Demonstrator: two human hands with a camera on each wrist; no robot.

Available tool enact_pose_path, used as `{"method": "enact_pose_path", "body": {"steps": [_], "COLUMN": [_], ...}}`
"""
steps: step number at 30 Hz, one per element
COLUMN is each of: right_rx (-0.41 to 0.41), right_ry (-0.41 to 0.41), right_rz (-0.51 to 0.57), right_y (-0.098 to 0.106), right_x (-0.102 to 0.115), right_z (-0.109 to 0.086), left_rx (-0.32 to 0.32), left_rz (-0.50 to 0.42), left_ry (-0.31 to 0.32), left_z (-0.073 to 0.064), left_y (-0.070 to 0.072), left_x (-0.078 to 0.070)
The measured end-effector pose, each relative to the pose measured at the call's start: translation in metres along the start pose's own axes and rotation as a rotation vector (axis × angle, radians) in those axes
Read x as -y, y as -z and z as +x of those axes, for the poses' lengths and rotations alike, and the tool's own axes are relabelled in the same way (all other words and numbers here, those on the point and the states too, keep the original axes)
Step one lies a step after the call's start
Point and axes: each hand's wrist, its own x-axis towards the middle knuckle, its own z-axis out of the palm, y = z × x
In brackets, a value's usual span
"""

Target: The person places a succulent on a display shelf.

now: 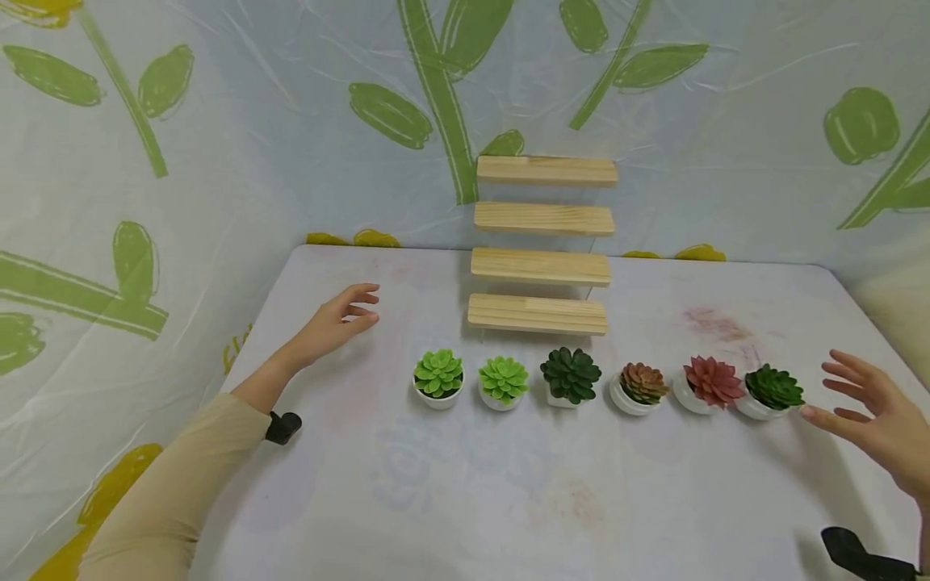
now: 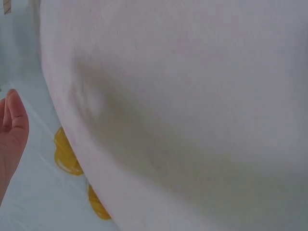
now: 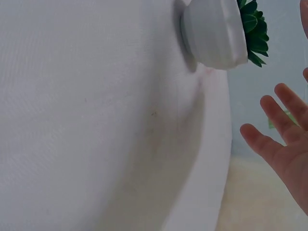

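Observation:
Above the table's left part my left hand [image 1: 337, 323] hovers with loosely bent fingers and nothing in them. My right hand [image 1: 875, 411] has its fingers spread beside the rightmost potted succulent [image 1: 774, 389], a dark green one in a white pot; a small gap seems to part them. That pot [image 3: 214, 33] also shows in the right wrist view, near the spread fingers. Leftward in a row stand a red succulent [image 1: 712, 382], a brownish one [image 1: 643, 384], a dark green one [image 1: 571, 376] and two bright green ones [image 1: 503, 379], all in white pots.
Behind the row rises a rack of several wooden shelves [image 1: 538, 315], with nothing on them. The white table [image 1: 465, 500] has a reddish stain [image 1: 718, 324] at the right. A leaf-printed sheet [image 1: 291, 145] hangs behind and at the left.

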Motion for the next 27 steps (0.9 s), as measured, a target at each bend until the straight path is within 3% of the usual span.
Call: {"method": "enact_pose_path", "body": {"steps": [6, 12, 20, 27], "right_rx": [0.0, 0.041, 0.115, 0.185], "right_ry": [-0.003, -0.01, -0.024, -0.127], "right_rz": [0.071, 0.18, 0.207, 0.168], "right_y": [-0.003, -0.006, -0.009, -0.016], "right_x": [-0.024, -0.029, -0.024, -0.026], "right_z": [0.002, 0.002, 0.004, 0.006], "left_rx": [-0.001, 0.063, 0.104, 0.097], "left_rz": [-0.154, -0.299, -0.381, -0.476], "left_ry": [0.006, 0.028, 0.082, 0.131], "left_z": [0.019, 0.04, 0.061, 0.078], "left_y": [-0.019, -0.036, -0.057, -0.072], "left_x": [0.0, -0.001, -0.005, -0.011]}}
